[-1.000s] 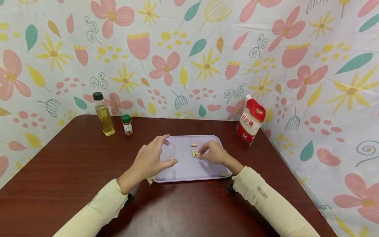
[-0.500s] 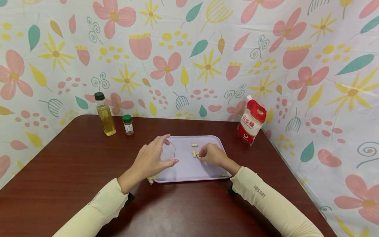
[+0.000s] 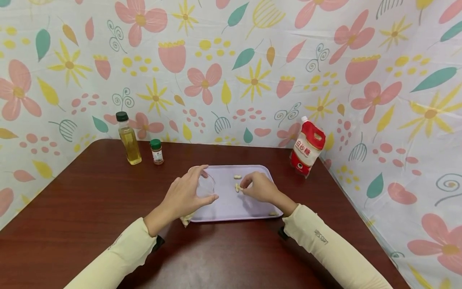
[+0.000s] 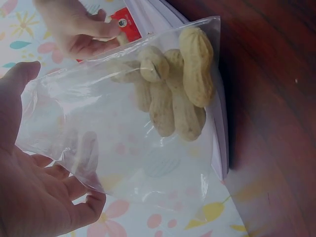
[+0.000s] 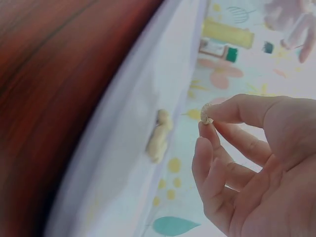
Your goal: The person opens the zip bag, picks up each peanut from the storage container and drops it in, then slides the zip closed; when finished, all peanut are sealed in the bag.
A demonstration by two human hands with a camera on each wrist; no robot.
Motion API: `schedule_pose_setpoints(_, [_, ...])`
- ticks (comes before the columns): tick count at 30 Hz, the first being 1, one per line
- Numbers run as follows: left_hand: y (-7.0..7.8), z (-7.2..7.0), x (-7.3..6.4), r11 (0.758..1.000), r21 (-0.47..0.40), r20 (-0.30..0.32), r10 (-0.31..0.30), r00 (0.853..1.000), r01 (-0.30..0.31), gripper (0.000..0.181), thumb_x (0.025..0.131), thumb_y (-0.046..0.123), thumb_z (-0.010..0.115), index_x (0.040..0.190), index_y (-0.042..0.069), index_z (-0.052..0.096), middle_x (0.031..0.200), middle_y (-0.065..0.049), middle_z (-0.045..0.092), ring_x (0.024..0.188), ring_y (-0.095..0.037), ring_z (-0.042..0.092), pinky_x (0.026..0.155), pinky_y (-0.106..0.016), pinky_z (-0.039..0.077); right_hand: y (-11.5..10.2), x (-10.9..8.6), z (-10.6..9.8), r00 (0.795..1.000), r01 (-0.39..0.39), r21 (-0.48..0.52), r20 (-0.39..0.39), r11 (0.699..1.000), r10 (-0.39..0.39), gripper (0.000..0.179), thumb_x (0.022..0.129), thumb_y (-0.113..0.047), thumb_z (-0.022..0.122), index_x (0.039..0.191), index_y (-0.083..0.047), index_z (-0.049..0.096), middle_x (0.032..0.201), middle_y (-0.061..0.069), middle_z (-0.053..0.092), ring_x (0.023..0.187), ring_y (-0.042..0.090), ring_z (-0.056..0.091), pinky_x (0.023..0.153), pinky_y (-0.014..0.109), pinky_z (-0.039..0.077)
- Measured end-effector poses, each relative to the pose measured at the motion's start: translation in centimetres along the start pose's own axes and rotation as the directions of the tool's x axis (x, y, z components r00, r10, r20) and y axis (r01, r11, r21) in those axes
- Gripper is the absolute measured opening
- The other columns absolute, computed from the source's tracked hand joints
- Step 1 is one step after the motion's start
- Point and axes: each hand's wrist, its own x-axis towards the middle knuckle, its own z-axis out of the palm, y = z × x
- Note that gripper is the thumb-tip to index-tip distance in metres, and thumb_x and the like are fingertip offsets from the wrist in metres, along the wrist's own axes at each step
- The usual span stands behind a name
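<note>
My left hand [image 3: 185, 193] holds the mouth of a clear plastic bag [image 4: 128, 148] spread wide, thumb and fingers at opposite sides of the rim. Several unshelled peanuts [image 4: 186, 111] lie at the bag's far end, by the tray's near-left corner. Over the lilac tray [image 3: 223, 206], my right hand [image 3: 262, 188] pinches a peanut [image 5: 206, 114] between thumb and fingertips. Left of those fingertips another peanut [image 3: 237, 188] lies on the tray. A further peanut [image 3: 237, 177] lies behind it, and one more peanut [image 5: 159, 137] sits near the tray's front-right corner.
At the back left of the dark wooden table [image 3: 90, 208] stand an oil bottle [image 3: 130, 144] and a green-capped spice jar [image 3: 157, 152]. A red and white sugar pouch [image 3: 306, 148] stands at the back right, near the flowered cloth wall [image 3: 231, 112].
My right fingers have lifted slightly from the tray with a peanut pinched between them. My left hand has kept its hold on the bag, almost unmoved.
</note>
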Motion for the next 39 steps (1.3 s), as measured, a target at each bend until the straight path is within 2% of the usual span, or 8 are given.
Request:
schedule_pose_setpoints(3, [0.0, 0.0, -0.1, 1.0, -0.001, 0.001, -0.002, 1.0, 0.002, 0.087, 0.075, 0.053, 0.08, 0.142, 0.01, 0.046, 0.116, 0.002, 0.061, 0.082, -0.014, 0.057, 0.064, -0.032, 0.044, -1.1, -0.1, -0.3, 1.0, 0.026, 0.021, -0.017, 0.999, -0.026, 0.006, 0.081, -0.006, 0.077, 0.087, -0.008, 0.077, 0.082, -0.002, 0.071, 0.079, 0.017, 0.065, 0.07, 0.032, 0.052])
schedule_pose_setpoints(8, [0.1, 0.0, -0.1, 1.0, -0.007, 0.008, 0.001, 1.0, -0.001, 0.087, 0.076, 0.053, 0.08, 0.143, 0.009, 0.046, 0.116, 0.002, 0.061, 0.083, -0.014, 0.057, 0.064, -0.032, 0.044, -2.8, -0.3, -0.8, 0.997, 0.066, 0.056, -0.044, 0.996, -0.064, 0.007, 0.081, -0.008, 0.076, 0.087, -0.009, 0.077, 0.086, -0.001, 0.072, 0.067, 0.011, 0.063, 0.059, 0.027, 0.05])
schedule_pose_setpoints(11, [0.1, 0.0, -0.1, 1.0, -0.005, 0.005, 0.003, 1.0, -0.003, 0.086, 0.076, 0.053, 0.079, 0.142, 0.01, 0.046, 0.116, 0.002, 0.061, 0.084, -0.013, 0.057, 0.063, -0.032, 0.044, -4.2, -0.4, -1.3, 0.996, 0.082, 0.075, -0.052, 0.994, -0.079, 0.008, 0.081, -0.008, 0.074, 0.088, -0.011, 0.077, 0.087, -0.002, 0.072, 0.065, 0.012, 0.063, 0.058, 0.027, 0.05])
schedule_pose_setpoints(18, [0.0, 0.0, -0.2, 1.0, -0.002, -0.015, 0.023, 1.0, -0.023, 0.085, 0.076, 0.053, 0.08, 0.141, 0.009, 0.047, 0.114, 0.003, 0.061, 0.082, -0.012, 0.056, 0.06, -0.029, 0.043, -7.3, -0.1, -2.1, 0.99, 0.142, 0.158, -0.049, 0.977, -0.135, 0.009, 0.084, -0.006, 0.072, 0.091, -0.008, 0.077, 0.087, -0.001, 0.071, 0.059, 0.014, 0.064, 0.052, 0.029, 0.05])
schedule_pose_setpoints(24, [0.0, 0.0, -0.2, 1.0, 0.005, -0.016, 0.024, 1.0, -0.024, 0.086, 0.076, 0.053, 0.08, 0.141, 0.007, 0.047, 0.115, 0.001, 0.062, 0.079, -0.012, 0.055, 0.057, -0.027, 0.041, -9.1, 0.4, -2.2, 0.986, 0.168, 0.167, -0.037, 0.971, -0.165, 0.011, 0.083, -0.004, 0.071, 0.091, -0.01, 0.076, 0.088, -0.001, 0.071, 0.059, 0.015, 0.064, 0.052, 0.028, 0.049])
schedule_pose_setpoints(29, [0.1, -0.1, -0.2, 1.0, 0.007, -0.011, 0.02, 1.0, -0.02, 0.087, 0.076, 0.054, 0.08, 0.142, 0.008, 0.047, 0.12, -0.003, 0.062, 0.084, -0.015, 0.058, 0.058, -0.028, 0.042, -10.0, 1.4, -1.6, 0.986, 0.169, 0.137, -0.007, 0.976, -0.169, 0.01, 0.083, -0.006, 0.073, 0.091, -0.011, 0.076, 0.086, -0.003, 0.071, 0.062, 0.014, 0.063, 0.055, 0.026, 0.05])
schedule_pose_setpoints(34, [0.2, 0.1, -0.2, 1.0, 0.004, -0.011, 0.019, 1.0, -0.019, 0.085, 0.076, 0.054, 0.08, 0.141, 0.008, 0.047, 0.119, -0.002, 0.061, 0.085, -0.015, 0.058, 0.059, -0.029, 0.043, -9.9, 2.1, -1.3, 0.988, 0.152, 0.143, 0.018, 0.978, -0.157, 0.01, 0.085, -0.008, 0.074, 0.094, -0.01, 0.076, 0.09, -0.002, 0.073, 0.067, 0.014, 0.066, 0.06, 0.026, 0.052])
schedule_pose_setpoints(39, [0.3, 0.0, 0.0, 1.0, 0.01, -0.003, 0.016, 1.0, -0.016, 0.086, 0.076, 0.054, 0.08, 0.141, 0.008, 0.047, 0.116, 0.0, 0.062, 0.088, -0.014, 0.058, 0.06, -0.029, 0.043, -9.3, 2.0, -1.7, 0.988, 0.153, 0.167, -0.007, 0.974, -0.154, 0.013, 0.085, -0.007, 0.074, 0.097, -0.008, 0.076, 0.093, 0.0, 0.073, 0.07, 0.013, 0.066, 0.062, 0.027, 0.053])
